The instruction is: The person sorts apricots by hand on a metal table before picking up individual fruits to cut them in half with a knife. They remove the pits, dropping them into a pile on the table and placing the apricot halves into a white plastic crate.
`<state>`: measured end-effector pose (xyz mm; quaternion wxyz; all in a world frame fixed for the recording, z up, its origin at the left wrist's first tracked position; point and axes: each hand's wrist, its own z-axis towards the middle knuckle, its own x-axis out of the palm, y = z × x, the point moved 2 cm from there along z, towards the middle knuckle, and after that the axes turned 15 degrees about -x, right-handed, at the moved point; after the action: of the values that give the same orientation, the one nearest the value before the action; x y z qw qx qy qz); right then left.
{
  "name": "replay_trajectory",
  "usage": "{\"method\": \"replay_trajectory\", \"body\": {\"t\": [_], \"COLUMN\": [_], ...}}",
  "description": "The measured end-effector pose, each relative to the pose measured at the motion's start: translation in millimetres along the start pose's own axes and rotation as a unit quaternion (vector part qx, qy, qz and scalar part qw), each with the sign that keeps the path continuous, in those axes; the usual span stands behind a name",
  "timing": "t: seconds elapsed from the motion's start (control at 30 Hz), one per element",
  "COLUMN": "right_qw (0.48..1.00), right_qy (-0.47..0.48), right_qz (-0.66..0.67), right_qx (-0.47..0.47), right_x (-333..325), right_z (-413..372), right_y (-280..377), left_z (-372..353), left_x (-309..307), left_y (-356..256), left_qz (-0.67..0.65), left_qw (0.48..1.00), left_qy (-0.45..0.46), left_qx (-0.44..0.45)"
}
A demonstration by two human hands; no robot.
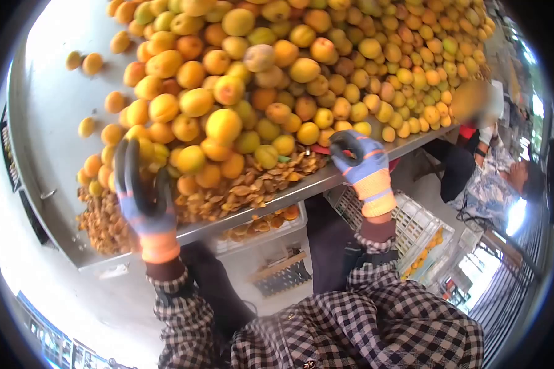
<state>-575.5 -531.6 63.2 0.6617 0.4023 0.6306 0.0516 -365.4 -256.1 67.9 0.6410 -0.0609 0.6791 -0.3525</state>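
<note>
My left hand, in a grey and orange glove with black fingertips, is among the apricots at the table's near left. Its fingers are stretched and apart, with nothing gripped between them. My right hand, in a matching glove, is at the table's near edge with its fingers curled. A small red tool pokes out from its fingertips; most of it is hidden, so its exact kind does not show. Between my hands, a strip of brownish apricot pits and scraps lies along the edge.
The metal table has a raised rim and carries a large apricot heap. Below the edge is a white bin with apricot pieces. Plastic crates stand at my right. Another person sits farther along the table.
</note>
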Motion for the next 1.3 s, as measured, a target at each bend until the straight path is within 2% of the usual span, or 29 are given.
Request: {"method": "replay_trajectory", "body": {"t": [0.03, 0.1, 0.13, 0.17, 0.2, 0.23, 0.27, 0.3, 0.33, 0.4, 0.5, 0.57, 0.6, 0.7, 0.73, 0.77, 0.83, 0.9, 0.93, 0.97, 1.0, 1.03, 1.07, 1.1, 1.17, 1.2, 1.3], "right_qw": [0.999, 0.99, 0.986, 0.981, 0.978, 0.976, 0.973, 0.98, 0.985, 0.98, 0.973, 0.966, 0.975, 0.964, 0.969, 0.953, 0.958, 0.953, 0.958, 0.962, 0.969, 0.953, 0.933, 0.942, 0.925, 0.909, 0.923], "right_qy": [-0.015, -0.058, -0.044, -0.03, -0.055, -0.075, -0.081, -0.048, -0.015, -0.03, -0.043, -0.079, -0.043, -0.083, -0.049, -0.116, -0.144, -0.161, -0.175, -0.159, -0.139, -0.098, -0.137, -0.074, -0.011, -0.04, 0.009], "right_qz": [-0.049, -0.121, -0.151, -0.184, -0.192, -0.192, -0.205, -0.19, -0.171, -0.198, -0.225, -0.241, -0.218, -0.248, -0.241, -0.269, -0.22, -0.236, -0.174, -0.168, -0.158, -0.249, -0.288, -0.289, -0.35, -0.381, -0.364], "right_qx": [-0.014, -0.035, -0.046, -0.054, -0.059, -0.069, -0.069, -0.044, -0.015, -0.017, -0.039, -0.057, -0.024, -0.052, -0.033, -0.082, -0.114, -0.1, -0.147, -0.145, -0.127, -0.138, -0.164, -0.155, -0.148, -0.161, -0.126], "right_x": [4, 20, 19, 18, 19, 20, 19, 24, 31, 32, 38, 43, 43, 52, 48, 62, 60, 50, 44, 43, 39, 34, 31, 28, 0, -5, -28], "right_z": [-13, -32, -34, -35, -37, -38, -36, -33, -31, -32, -34, -39, -39, -41, -39, -37, -47, -46, -55, -55, -54, -49, -54, -55, -61, -60, -71], "right_y": [-6, -26, -23, -20, -18, -17, -19, -22, -23, -19, -19, -22, -23, -34, -30, -44, -34, -13, -16, -25, -28, -27, -26, -17, -3, -6, -1], "left_z": [-11, -34, -44, -56, -62, -66, -69, -73, -79, -85, -92, -100, -103, -119, -127, -138, -153, -163, -164, -169, -180, -188, -195, -200, -195, -198, -210], "left_x": [5, 15, 18, 25, 33, 39, 36, 32, 29, 30, 33, 33, 31, 19, 15, 13, -1, -4, -1, 0, -12, -26, -39, -47, -47, -44, -52], "left_y": [-2, -3, 1, 0, -4, -11, -15, -14, -6, 6, 24, 17, 11, -6, -9, -8, -17, -4, 10, 20, 19, 19, 19, 37, 74, 91, 95], "left_qz": [-0.006, 0.034, 0.036, 0.044, 0.069, 0.059, 0.107, 0.164, 0.143, 0.082, 0.048, 0.064, 0.079, 0.097, 0.087, 0.087, 0.067, 0.068, 0.054, 0.043, 0.053, 0.064, 0.031, -0.007, -0.136, -0.136, -0.156], "left_qw": [1.0, 0.998, 0.997, 0.996, 0.99, 0.994, 0.991, 0.982, 0.987, 0.995, 0.996, 0.995, 0.995, 0.989, 0.989, 0.992, 0.989, 0.991, 0.991, 0.991, 0.983, 0.971, 0.971, 0.972, 0.976, 0.976, 0.976], "left_qy": [-0.019, -0.046, -0.068, -0.082, -0.112, -0.092, -0.07, -0.052, -0.039, -0.013, 0.006, 0.001, 0.009, -0.011, -0.017, -0.014, -0.036, -0.047, -0.067, -0.081, -0.125, -0.171, -0.193, -0.204, -0.164, -0.171, -0.155], "left_qx": [0.011, -0.032, 0.009, -0.01, 0.045, 0.008, 0.043, 0.076, 0.06, 0.047, 0.074, 0.073, 0.067, 0.113, 0.118, 0.089, 0.128, 0.104, 0.101, 0.094, 0.127, 0.157, 0.139, 0.118, 0.047, 0.026, 0.003]}}
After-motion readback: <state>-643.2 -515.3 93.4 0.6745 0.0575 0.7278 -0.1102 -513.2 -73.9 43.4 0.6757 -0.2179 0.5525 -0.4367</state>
